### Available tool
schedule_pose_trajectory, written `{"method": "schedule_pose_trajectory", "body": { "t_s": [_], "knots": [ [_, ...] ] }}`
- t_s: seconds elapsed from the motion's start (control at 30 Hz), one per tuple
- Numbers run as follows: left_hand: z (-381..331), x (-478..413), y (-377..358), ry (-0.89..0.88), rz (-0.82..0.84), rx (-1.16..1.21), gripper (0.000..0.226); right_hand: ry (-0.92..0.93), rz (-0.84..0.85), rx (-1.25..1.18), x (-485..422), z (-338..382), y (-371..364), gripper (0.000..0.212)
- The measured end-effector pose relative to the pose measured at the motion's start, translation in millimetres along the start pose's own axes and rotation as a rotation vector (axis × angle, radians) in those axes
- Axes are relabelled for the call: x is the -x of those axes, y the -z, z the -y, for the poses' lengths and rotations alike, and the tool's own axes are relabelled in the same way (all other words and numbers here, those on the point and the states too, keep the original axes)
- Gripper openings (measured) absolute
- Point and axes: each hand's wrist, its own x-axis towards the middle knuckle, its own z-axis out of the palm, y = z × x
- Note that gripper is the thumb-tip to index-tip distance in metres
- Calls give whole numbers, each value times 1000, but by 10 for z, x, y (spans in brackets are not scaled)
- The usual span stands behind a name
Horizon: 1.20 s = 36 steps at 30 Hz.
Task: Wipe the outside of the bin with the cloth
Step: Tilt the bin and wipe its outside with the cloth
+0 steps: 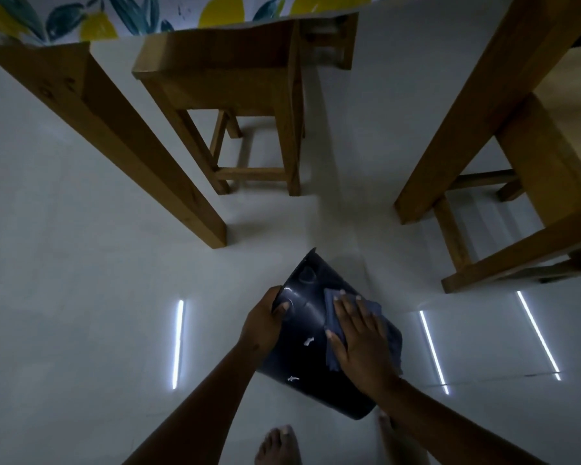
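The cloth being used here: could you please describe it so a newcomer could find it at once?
Look low on the pale tiled floor, between the wooden stools, for the dark glossy plastic bin. A small dull blue-grey cloth lies on its side under the flat right hand; it alone looks matte and wrinkled.

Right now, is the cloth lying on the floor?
No, the right hand presses the blue cloth flat against the dark bin's outer wall while the left hand grips its rim.

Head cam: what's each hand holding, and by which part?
Left hand grips the dark bin by its side edge, thumb on the outer wall. Right hand lies flat, pressing the blue cloth against the bin's outside; no closed grip.
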Motion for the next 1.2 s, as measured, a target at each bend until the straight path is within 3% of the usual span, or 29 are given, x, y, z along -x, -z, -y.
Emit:
{"method": "schedule_pose_trajectory", "body": {
  "t_s": [0.07,0.17,0.27,0.3,0.47,0.7,0.93,1.13,1.2],
  "knots": [
    [-38,10,1,-23,5,58,18,29,-1,-40,-224,27,24,71],
    [-58,22,-10,-45,6,83,26,-88,53,-192,-592,-83,36,83],
    [0,1,-7,-63,-3,16,16,-233,33,-233,-490,-144,4,91],
    [4,12,6,-76,6,-14,8,-215,16,-182,-366,-113,-18,89],
    [7,-70,-20,-59,-18,-64,13,-4,-48,28,-56,89,-54,66],
    [-224,-53,-135,-107,-125,-224,30,-104,-2,-137,-596,-83,64,88],
    [-235,-88,-122,-77,-129,-247,33,93,-2,148,71,7,-37,64],
    [-270,-83,-114,-197,-49,-188,21,-39,-39,8,-416,-78,119,66],
    [-179,-90,-66,-208,-27,-264,23,-86,-25,-29,-380,-149,119,68]
  ]
}}
